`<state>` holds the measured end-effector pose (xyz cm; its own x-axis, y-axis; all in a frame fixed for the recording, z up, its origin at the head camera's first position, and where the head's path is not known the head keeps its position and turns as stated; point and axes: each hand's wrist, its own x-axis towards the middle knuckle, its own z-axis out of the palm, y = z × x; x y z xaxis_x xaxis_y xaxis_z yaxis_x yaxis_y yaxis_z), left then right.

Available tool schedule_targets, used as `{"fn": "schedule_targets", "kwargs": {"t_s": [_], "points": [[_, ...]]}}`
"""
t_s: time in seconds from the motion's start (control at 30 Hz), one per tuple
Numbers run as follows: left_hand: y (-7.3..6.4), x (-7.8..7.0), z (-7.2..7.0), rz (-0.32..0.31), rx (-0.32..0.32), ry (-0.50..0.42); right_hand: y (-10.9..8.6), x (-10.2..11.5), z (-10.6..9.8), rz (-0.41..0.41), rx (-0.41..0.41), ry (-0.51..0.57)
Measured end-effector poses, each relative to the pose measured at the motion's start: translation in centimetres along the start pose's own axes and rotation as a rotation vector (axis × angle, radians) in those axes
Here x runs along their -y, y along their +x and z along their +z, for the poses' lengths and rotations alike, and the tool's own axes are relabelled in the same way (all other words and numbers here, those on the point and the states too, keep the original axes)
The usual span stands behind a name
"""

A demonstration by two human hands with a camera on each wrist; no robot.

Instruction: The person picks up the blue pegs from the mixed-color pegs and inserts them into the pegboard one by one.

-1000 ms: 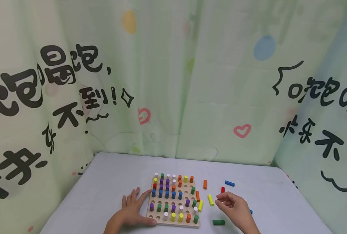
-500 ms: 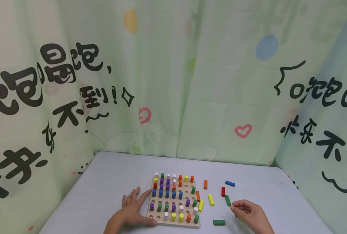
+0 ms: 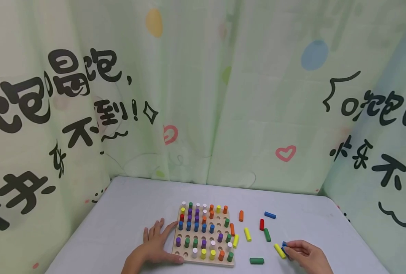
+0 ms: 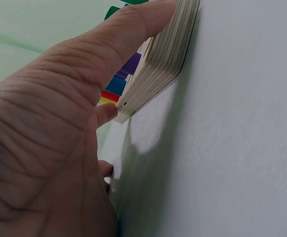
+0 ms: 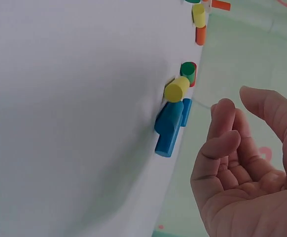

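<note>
A wooden pegboard (image 3: 203, 262) with rows of coloured pegs lies on the table in the head view. My left hand (image 3: 156, 245) rests spread at its left side, thumb along the near edge and index fingertip at the left edge. The left wrist view shows the thumb against the board's layered side (image 4: 158, 64). To the right, my right hand (image 3: 307, 255) hovers beside blue pegs (image 3: 284, 246) and a yellow peg (image 3: 279, 251). In the right wrist view a gap separates thumb and loosely bent fingers, with nothing between them; the blue pegs (image 5: 168, 131) lie apart from the hand.
Loose pegs lie right of the board: orange (image 3: 241, 215), yellow (image 3: 247, 234), red (image 3: 261, 224), green (image 3: 267, 234), another green (image 3: 257, 261) and blue (image 3: 269, 215). A printed curtain (image 3: 203, 95) hangs behind the white table (image 3: 137, 201).
My right hand has moved rightward and toward me, uncovering a green peg beside the red one, then the yellow and blue pegs. My left hand stays at the board.
</note>
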<state>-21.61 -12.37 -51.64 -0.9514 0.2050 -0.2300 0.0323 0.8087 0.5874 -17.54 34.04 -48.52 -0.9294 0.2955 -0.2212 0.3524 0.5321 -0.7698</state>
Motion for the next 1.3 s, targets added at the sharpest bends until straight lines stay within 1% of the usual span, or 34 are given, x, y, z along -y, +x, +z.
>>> {"fn": "schedule_targets", "kwargs": {"t_s": [0.2,0.33,0.53,0.8,1.07,1.3], "points": [[0.1,0.0,0.0,-0.001,0.004,-0.001,1.1,-1.9,-0.6,0.028,0.009,-0.018],[0.2,0.2,0.1,-0.006,0.006,0.003,1.4,-2.5,-0.8,0.046,0.032,-0.026],[0.1,0.2,0.1,-0.004,-0.001,0.005,1.2,-2.4,-1.1,0.021,0.048,-0.066],[0.0,0.0,0.0,-0.010,0.006,-0.001,1.3,-1.7,-1.0,-0.004,0.052,-0.169],[0.2,0.1,0.1,-0.003,0.006,0.005,1.4,-1.5,-0.8,-0.003,0.051,-0.206],[0.1,0.0,0.0,-0.019,0.006,0.002,2.2,-2.1,-0.6,-0.005,0.052,-0.210]]}}
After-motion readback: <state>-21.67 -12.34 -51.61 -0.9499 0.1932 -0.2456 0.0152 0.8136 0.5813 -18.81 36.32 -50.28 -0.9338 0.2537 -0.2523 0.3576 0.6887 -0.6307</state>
